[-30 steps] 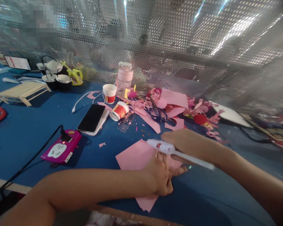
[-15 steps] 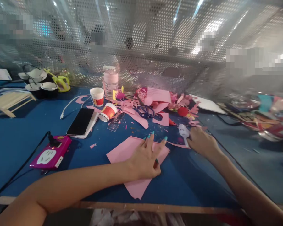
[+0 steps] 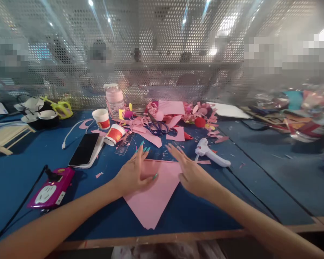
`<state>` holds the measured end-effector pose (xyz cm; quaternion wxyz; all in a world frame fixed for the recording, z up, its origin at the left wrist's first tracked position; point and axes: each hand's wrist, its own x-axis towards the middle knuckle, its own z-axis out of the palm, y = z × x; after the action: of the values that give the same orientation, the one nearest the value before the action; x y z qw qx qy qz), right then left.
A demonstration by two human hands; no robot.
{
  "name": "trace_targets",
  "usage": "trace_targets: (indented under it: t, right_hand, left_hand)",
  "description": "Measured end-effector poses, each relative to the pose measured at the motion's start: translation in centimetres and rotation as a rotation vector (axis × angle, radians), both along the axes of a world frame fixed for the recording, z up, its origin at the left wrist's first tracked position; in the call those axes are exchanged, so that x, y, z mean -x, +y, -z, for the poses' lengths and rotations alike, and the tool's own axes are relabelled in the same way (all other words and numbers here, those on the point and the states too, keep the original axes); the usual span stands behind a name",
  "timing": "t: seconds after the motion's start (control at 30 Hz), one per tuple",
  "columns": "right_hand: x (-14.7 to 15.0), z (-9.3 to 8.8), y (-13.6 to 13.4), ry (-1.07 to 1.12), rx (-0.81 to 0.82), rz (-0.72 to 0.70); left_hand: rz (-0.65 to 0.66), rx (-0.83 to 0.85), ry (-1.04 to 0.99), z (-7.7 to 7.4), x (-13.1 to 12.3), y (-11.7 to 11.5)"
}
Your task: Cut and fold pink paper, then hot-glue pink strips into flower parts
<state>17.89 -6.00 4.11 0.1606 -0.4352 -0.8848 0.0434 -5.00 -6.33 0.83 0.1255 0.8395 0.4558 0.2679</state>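
A pink sheet of paper (image 3: pixel 156 198) lies flat on the blue tabletop, its point toward the front edge. Across its upper left part rests my left hand (image 3: pixel 133 172), fingers stretched and thumb spread over the sheet. At the upper right edge of the paper is my right hand (image 3: pixel 196 174), its fingers extended forward and nothing held in them. Just beyond that hand, a white glue gun (image 3: pixel 214 156) lies on its side, nozzle toward the paper. A pink strip (image 3: pixel 204 162) lies beside the nozzle.
Pink scraps (image 3: pixel 148 136) and blue-handled scissors (image 3: pixel 158 128) are heaped behind the paper. To the left are paper cups (image 3: pixel 115 135), a phone (image 3: pixel 84 149) and a magenta power strip (image 3: pixel 52 189). A clear bottle (image 3: pixel 114 99) stands before the perforated metal screen (image 3: pixel 162 82).
My right hand has let go of the glue gun and moved left to the paper's right edge. My left hand has shifted left on the sheet. The view has also shifted.
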Motion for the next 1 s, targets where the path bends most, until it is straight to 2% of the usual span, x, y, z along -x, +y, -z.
trace_targets:
  t: [0.17,0.27,0.6,0.83,1.0]
  right_hand:
    - [1.0,2.3,0.5,0.07,0.16,-0.041]
    - [0.6,3.0,0.6,0.111,0.176,-0.036]
    - [0.9,3.5,0.1,0.13,0.166,-0.053]
    - [0.9,3.4,0.1,0.051,0.128,-0.062]
    - [0.8,3.4,0.1,0.046,0.165,-0.045]
  left_hand:
    - [0.025,0.118,0.022,-0.1,-0.2,0.0]
    - [0.032,0.108,0.019,-0.1,-0.1,0.1]
    - [0.078,0.101,0.038,0.0,-0.2,0.3]
    - [0.088,0.079,0.084,0.0,-0.2,0.4]
    - [0.101,0.049,0.114,-0.1,-0.2,0.3]
